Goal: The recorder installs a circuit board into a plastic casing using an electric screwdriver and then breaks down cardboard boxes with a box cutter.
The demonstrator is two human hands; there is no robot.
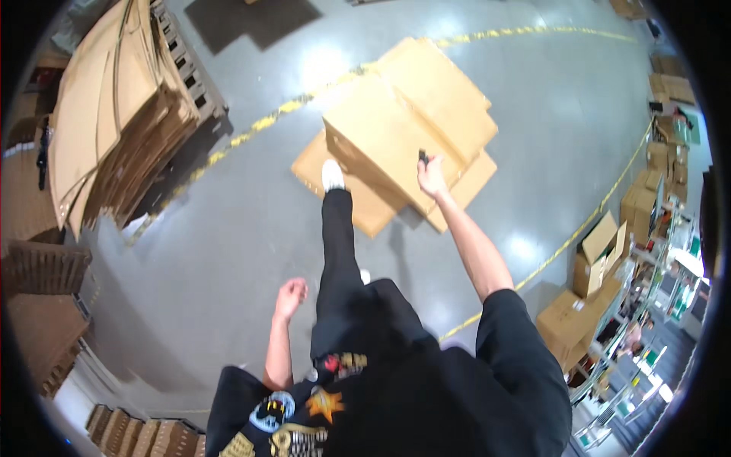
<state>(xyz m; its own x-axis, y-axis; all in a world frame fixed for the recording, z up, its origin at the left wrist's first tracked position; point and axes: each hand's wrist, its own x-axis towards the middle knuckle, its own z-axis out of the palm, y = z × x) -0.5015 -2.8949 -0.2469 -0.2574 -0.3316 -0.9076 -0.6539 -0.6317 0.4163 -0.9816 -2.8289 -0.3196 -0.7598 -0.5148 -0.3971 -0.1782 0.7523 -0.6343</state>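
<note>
A large brown cardboard box (381, 129) lies on the grey floor, its flaps spread out around it. My right hand (432, 177) is closed around a small black tool (422, 157) and reaches out over the top of the box. The tool's exact kind is too small to make out. Lower down on the left, my left hand (290, 298) hangs away from the box, its fingers curled and nothing visible in them. My white shoe (332, 175) is at the box's left side, over a spread flap (365, 204).
At the left, a tall stack of flat cardboard sheets (114, 129) stands beside a grey pallet (186, 61). Worn yellow tape (263, 122) crosses the floor. Cardboard boxes (571, 324) and cluttered shelving (632, 343) line the right. More stacked cardboard (141, 438) is at lower left.
</note>
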